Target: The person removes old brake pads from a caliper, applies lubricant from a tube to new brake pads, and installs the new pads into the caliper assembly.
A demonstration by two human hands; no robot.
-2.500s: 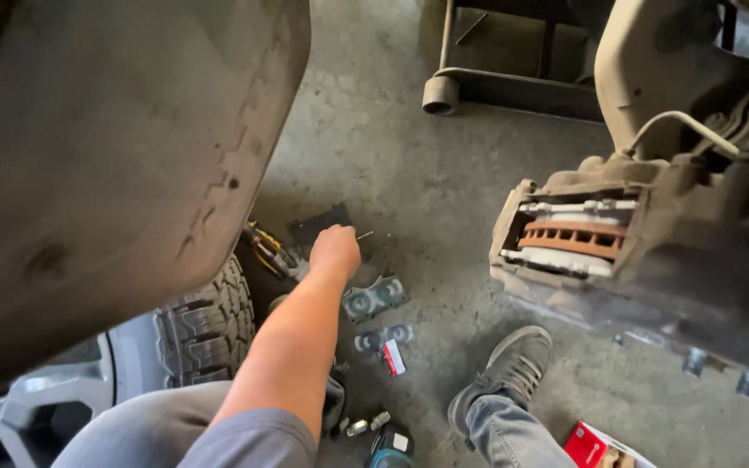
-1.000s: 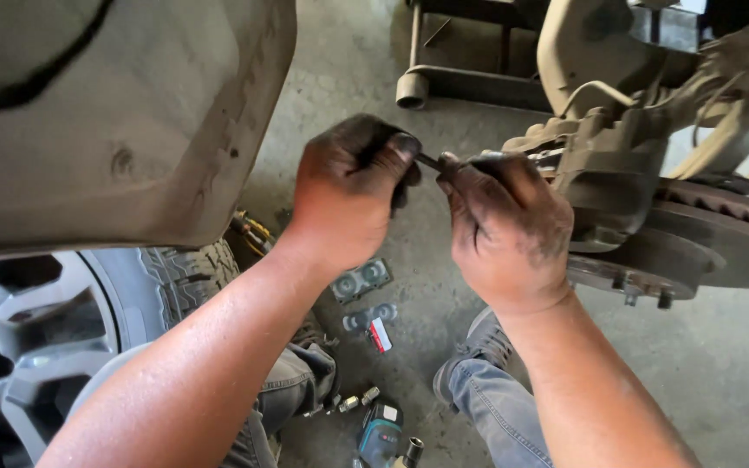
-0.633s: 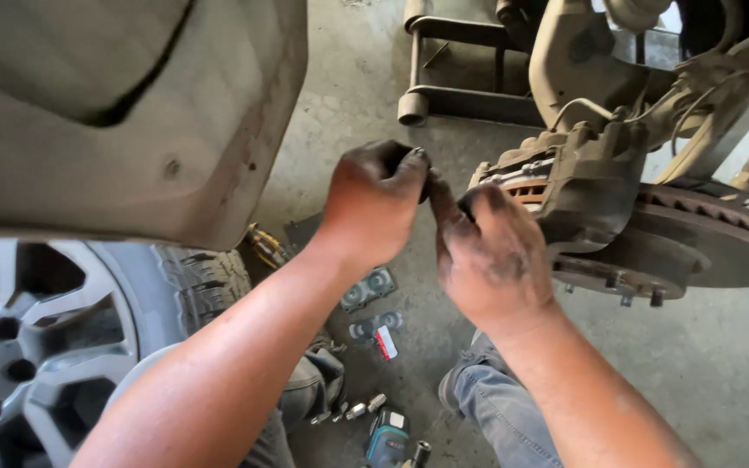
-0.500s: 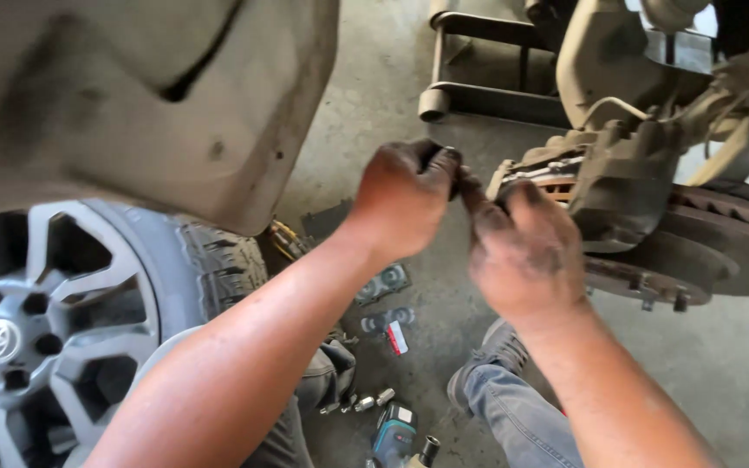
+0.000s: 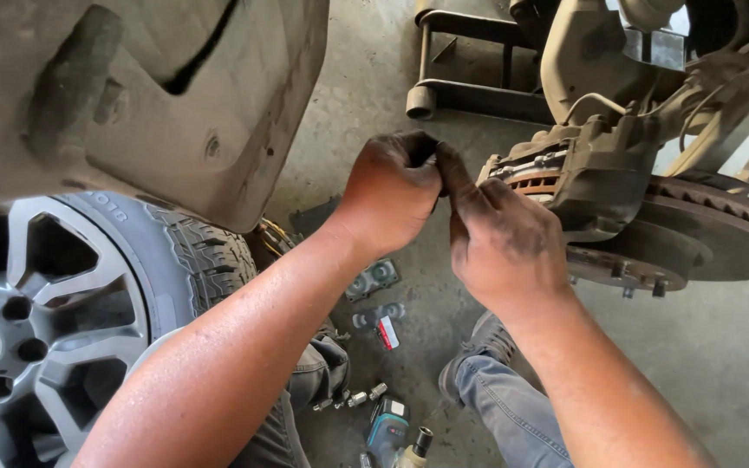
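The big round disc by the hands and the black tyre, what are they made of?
The big round grey brake disc looks like bare metal, probably cast iron or steel: dull grey, flat smooth face, rusty-brown tinge at the rim. The black ridged tyre looks like rubber: matt, with moulded tread blocks. The silver-grey spoked wheel inside it seems painted or coated metal, with a soft sheen.

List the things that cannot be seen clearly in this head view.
- Small part pinched between the left hand and right hand: hidden by the fingers.
- Brake disc: partly covered by the brake caliper, cut by the right edge.
- Wheel: cut by the left edge.
- Cordless tool: cut by the bottom edge.
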